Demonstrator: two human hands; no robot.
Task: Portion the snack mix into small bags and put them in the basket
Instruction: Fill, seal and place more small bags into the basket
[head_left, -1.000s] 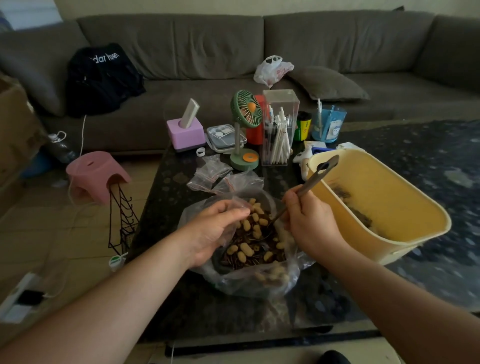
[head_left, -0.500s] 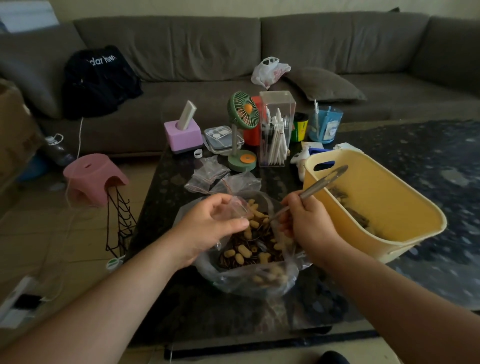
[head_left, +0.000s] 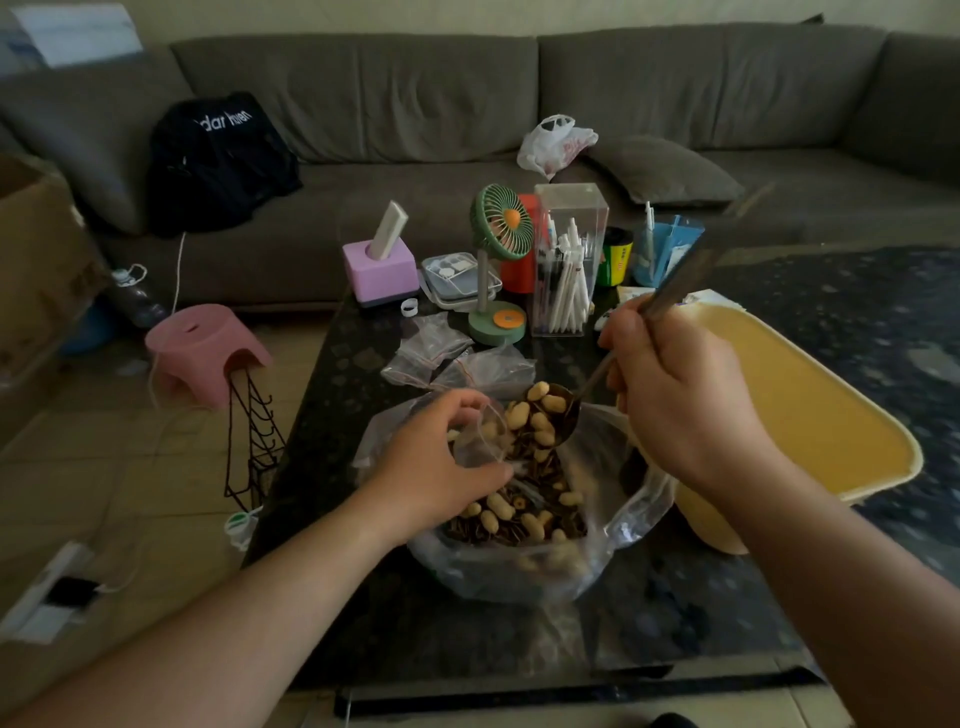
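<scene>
We see two hands over one big clear bag (head_left: 613, 545) of snack mix (head_left: 524, 514) — pale peanuts and dark seeds — sitting open on the dark table (head_left: 467, 634). The left hand (head_left: 436, 467) pinches one small clear bag (head_left: 480, 441) by its mouth, held just above the heap, with a few peanuts visible inside it. The right hand (head_left: 675, 405) is curled round the handle of one metal spoon (head_left: 558, 415), whose loaded bowl tips toward the small bag's opening. One yellow basket (head_left: 810, 415) stands just right of the big bag, touching the right wrist's side; we cannot tell what lies in it. Beyond the heap lie empty small bags (head_left: 441, 348) — we count at least two, overlapping. Behind them stands one green desk fan (head_left: 498, 260).
</scene>
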